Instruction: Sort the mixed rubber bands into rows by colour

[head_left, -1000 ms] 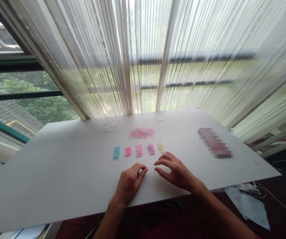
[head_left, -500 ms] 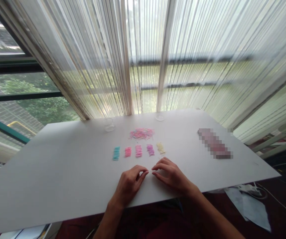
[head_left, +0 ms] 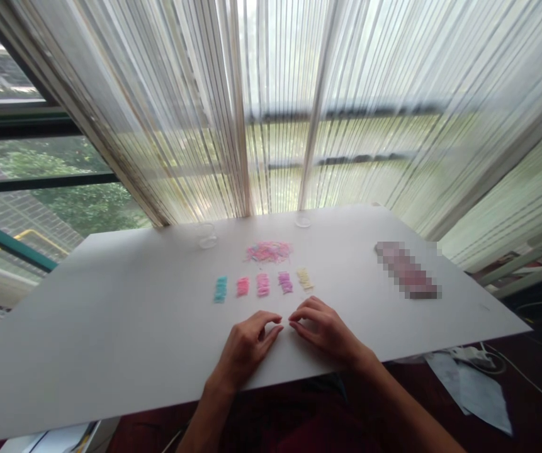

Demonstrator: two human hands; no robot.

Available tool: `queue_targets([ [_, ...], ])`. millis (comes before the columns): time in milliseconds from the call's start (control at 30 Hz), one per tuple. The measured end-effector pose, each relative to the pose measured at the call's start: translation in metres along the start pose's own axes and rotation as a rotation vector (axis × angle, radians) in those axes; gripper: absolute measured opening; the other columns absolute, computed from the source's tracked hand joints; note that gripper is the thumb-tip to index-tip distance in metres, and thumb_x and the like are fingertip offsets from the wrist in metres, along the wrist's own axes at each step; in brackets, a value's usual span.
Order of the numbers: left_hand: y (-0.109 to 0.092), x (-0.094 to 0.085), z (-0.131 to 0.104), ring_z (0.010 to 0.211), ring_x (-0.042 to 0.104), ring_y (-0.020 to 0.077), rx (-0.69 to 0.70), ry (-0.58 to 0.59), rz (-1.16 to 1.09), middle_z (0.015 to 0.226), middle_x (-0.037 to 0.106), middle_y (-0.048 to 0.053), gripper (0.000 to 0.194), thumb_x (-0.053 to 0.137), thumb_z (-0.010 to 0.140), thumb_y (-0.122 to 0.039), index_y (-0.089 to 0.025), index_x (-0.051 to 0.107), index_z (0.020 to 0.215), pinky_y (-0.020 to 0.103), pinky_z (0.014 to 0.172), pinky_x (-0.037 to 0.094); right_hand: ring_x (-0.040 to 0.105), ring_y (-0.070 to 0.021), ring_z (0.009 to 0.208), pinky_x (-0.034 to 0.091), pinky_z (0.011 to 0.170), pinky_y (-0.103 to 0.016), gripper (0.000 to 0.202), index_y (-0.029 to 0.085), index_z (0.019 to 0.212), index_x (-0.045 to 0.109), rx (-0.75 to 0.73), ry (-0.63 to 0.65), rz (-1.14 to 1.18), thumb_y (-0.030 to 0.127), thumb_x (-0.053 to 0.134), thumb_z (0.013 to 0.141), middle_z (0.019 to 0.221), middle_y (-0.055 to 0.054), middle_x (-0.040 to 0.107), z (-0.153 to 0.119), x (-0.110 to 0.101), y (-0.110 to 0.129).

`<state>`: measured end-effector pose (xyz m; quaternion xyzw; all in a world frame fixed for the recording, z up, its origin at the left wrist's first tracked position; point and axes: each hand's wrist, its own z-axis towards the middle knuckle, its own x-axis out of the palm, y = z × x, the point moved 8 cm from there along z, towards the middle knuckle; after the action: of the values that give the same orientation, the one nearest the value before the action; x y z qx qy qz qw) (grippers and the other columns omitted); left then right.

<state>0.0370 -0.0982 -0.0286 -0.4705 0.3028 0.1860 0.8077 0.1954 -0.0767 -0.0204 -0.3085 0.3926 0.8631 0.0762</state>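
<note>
My left hand (head_left: 248, 343) rests on the white table (head_left: 110, 327) near its front edge. Its thumb and forefinger curve toward each other with a small gap, and nothing shows between them. Just to the right, my right hand (head_left: 322, 327) has thumb and forefinger tips pinched; anything between them is too small to make out. Beyond the hands lies a row of small thin pieces grouped by colour: a teal group (head_left: 220, 289), a coral-pink group (head_left: 243, 287), a light pink group (head_left: 263, 285), a purple group (head_left: 285, 282) and a pale yellow group (head_left: 305, 279).
Behind the row spreads a mixed pastel heap (head_left: 269, 251) of similar thin pieces. A clear round container (head_left: 207, 236) and a clear shallow lid or dish (head_left: 303, 221) stand farther back. A pixelated reddish object (head_left: 407, 270) lies at right. Striped sheer curtains (head_left: 280, 126) hang behind the table.
My left thumb and forefinger have parted slightly. Right fingertips have drawn a little closer together. The coloured groups and the heap look the same.
</note>
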Motion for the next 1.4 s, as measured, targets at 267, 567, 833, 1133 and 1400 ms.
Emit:
queue_targets([
  [267,-0.003,-0.003,0.001,0.06,0.061,0.0108,0.007,-0.023,0.037,0.091,0.074,0.003,0.017,0.055,0.1,-0.03,-0.02,0.069,0.102,0.022,0.062,0.053,0.063,-0.0203,0.086,0.056,0.077,-0.033,0.009,0.024,0.095,0.071,-0.004,0.003,-0.001,0.018,0.064,0.094,0.088,-0.005,0.068,0.0,-0.001,0.003],
  [567,0.0,-0.002,0.001,0.06,0.061,0.011,-0.005,-0.025,0.053,0.088,0.074,0.003,0.019,0.054,0.1,-0.032,-0.02,0.069,0.099,0.023,0.063,0.052,0.063,-0.0201,0.083,0.057,0.075,-0.034,0.01,0.024,0.092,0.071,-0.005,-0.025,-0.027,0.02,0.062,0.094,0.085,-0.005,0.068,0.002,0.0,0.004],
  [833,-0.003,-0.002,0.002,0.062,0.062,0.0113,0.012,-0.017,0.08,0.097,0.074,0.003,0.015,0.059,0.096,-0.032,-0.022,0.067,0.104,0.023,0.063,0.054,0.065,-0.021,0.085,0.057,0.077,-0.036,0.008,0.024,0.095,0.071,-0.026,-0.079,-0.107,0.022,0.063,0.095,0.088,-0.005,0.07,0.014,-0.042,-0.006],
  [1133,-0.009,-0.001,0.003,0.064,0.064,0.0115,0.038,0.017,0.11,0.095,0.074,0.002,0.012,0.057,0.097,-0.028,-0.022,0.067,0.1,0.022,0.063,0.053,0.064,-0.0197,0.078,0.057,0.071,-0.033,0.01,0.022,0.087,0.072,0.053,-0.106,-0.239,0.021,0.063,0.092,0.082,-0.004,0.069,0.027,-0.057,-0.064],
  [1400,-0.012,0.0,0.003,0.068,0.066,0.0126,0.056,0.032,0.13,0.093,0.074,0.001,0.013,0.055,0.099,-0.028,-0.022,0.067,0.097,0.022,0.064,0.052,0.064,-0.0206,0.082,0.057,0.078,-0.035,0.009,0.022,0.091,0.074,0.087,-0.099,-0.246,0.018,0.067,0.09,0.084,-0.004,0.068,0.026,-0.051,-0.073],
])
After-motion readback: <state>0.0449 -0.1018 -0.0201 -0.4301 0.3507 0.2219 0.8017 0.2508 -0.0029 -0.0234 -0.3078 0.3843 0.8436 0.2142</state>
